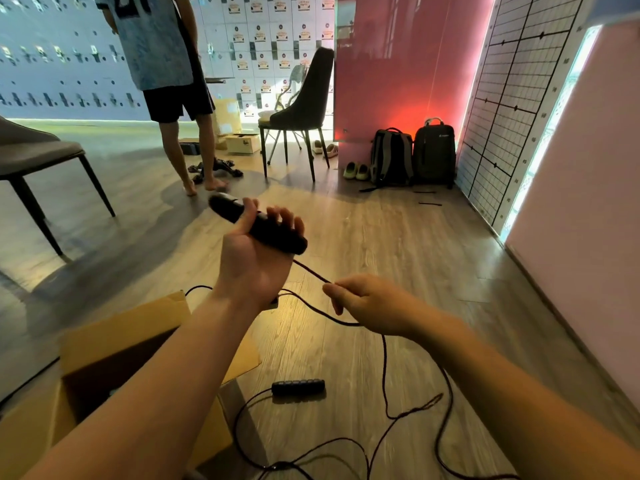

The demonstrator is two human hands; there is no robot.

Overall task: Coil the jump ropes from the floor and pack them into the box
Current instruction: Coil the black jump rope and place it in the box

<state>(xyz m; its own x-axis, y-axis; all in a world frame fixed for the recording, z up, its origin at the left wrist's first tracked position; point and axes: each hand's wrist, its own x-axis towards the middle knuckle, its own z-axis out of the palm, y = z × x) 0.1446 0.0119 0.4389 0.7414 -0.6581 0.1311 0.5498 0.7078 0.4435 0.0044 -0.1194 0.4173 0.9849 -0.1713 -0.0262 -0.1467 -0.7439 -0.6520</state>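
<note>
1. Head view, nearest first: open cardboard box [114, 341] sits at lower left on the wood floor [398, 237], partly hidden under the left forearm; what it holds cannot be made out.
2. Just right of the box, a second handle [298, 386] lies flat on the floor, with the thin dark cord [384, 368] sprawled in loose loops around and in front of it.
3. Left hand [258, 251] is raised palm up, its fingers and thumb curled round a black handle [256, 226] that lies tilted across the palm.
4. Right hand [363, 303] is just beside and below it, thumb and forefinger pinching the cord where it leaves that handle; the other fingers are loosely curled. From there the cord drops to the floor.
5. Farther off, a barefoot person [162, 46] stands near a dark chair [304, 102], and two backpacks [434, 150] lean against the pink wall.
</note>
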